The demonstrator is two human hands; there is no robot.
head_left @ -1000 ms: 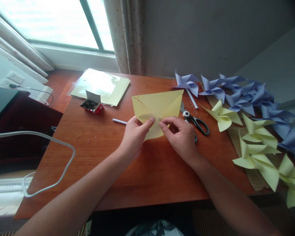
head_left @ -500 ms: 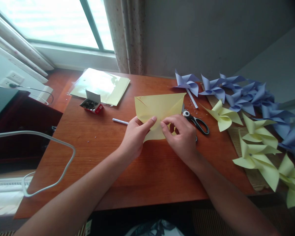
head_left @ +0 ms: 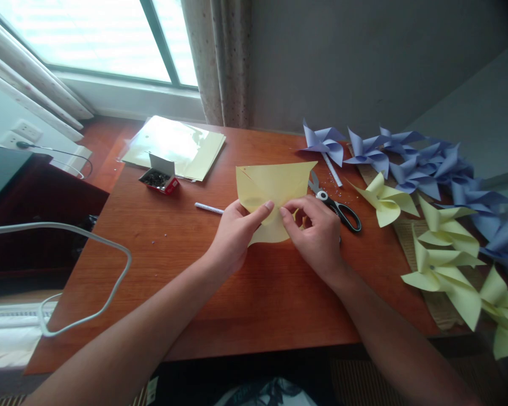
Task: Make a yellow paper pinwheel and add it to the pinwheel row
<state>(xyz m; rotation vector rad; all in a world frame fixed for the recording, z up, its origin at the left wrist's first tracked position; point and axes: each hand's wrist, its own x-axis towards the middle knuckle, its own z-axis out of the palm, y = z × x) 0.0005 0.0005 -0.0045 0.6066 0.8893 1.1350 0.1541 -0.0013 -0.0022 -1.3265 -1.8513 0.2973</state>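
Note:
Above the table's middle I hold a square sheet of yellow paper [head_left: 275, 179], with slits running in from its corners. My left hand [head_left: 237, 231] grips its left side, thumb lying on top near the centre. My right hand [head_left: 315, 228] is closed at the right of the centre, thumb and forefinger pinched against the paper. Whether a small pin sits in that pinch I cannot make out. Just right of the sheet lie scissors [head_left: 342, 213] with black and white handles, blades apart. A thin white paper stick [head_left: 208, 208] pokes out beside my left hand.
An open red box [head_left: 165, 185] of small metal pieces stands at the left, before a stack of pale yellow sheets [head_left: 207, 155]. Several purple pinwheels [head_left: 366, 149] and yellow pinwheels [head_left: 385, 203] cover the right side. A white cable [head_left: 118, 248] loops over the left edge.
The yellow sheet's upper corners have come slightly closer together, and it bends more under my fingers. My right hand has shifted a little right; the scissor blades show more.

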